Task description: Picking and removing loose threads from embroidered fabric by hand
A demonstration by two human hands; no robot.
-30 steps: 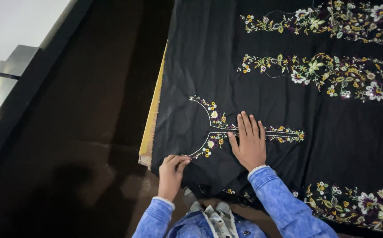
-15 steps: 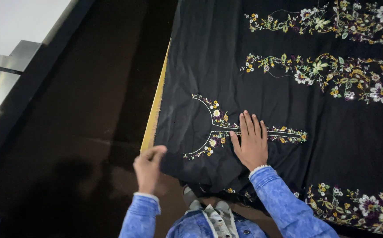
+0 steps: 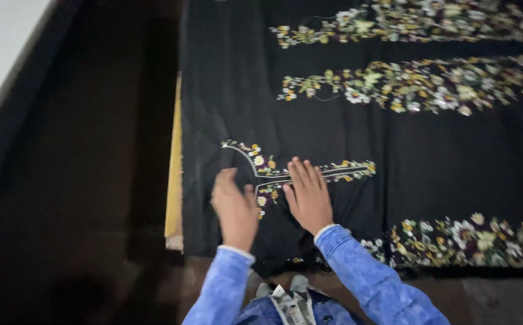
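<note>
Looking down at a big black cloth point(image 3: 346, 150) spread flat over the work surface, with bands of floral embroidery point(image 3: 418, 84) running across it and another strip of flowers point(image 3: 466, 241) along the near edge. A yellow layer point(image 3: 174, 180) peeks out from under the cloth's left edge, and the dark floor point(image 3: 75, 198) fills everything left of that

The bit in hand is the embroidered neckline point(image 3: 261, 171), the curved Y-shaped outline with small flowers, sitting right in front of the person

To me the smoothing goes best if one palm pins the cloth while the other sweeps outward from the neckline toward the edge, so no ripple gets trapped under the stitching

The right hand point(image 3: 308, 195) lies flat, fingers spread wide, pressing on the cloth just beside the neckline slit, gripping nothing. The left hand point(image 3: 234, 207) is blurry, fingers loosely extended and palm down over the neckline's lower curve; it holds nothing, and I can't tell if it's actually touching the cloth
</note>
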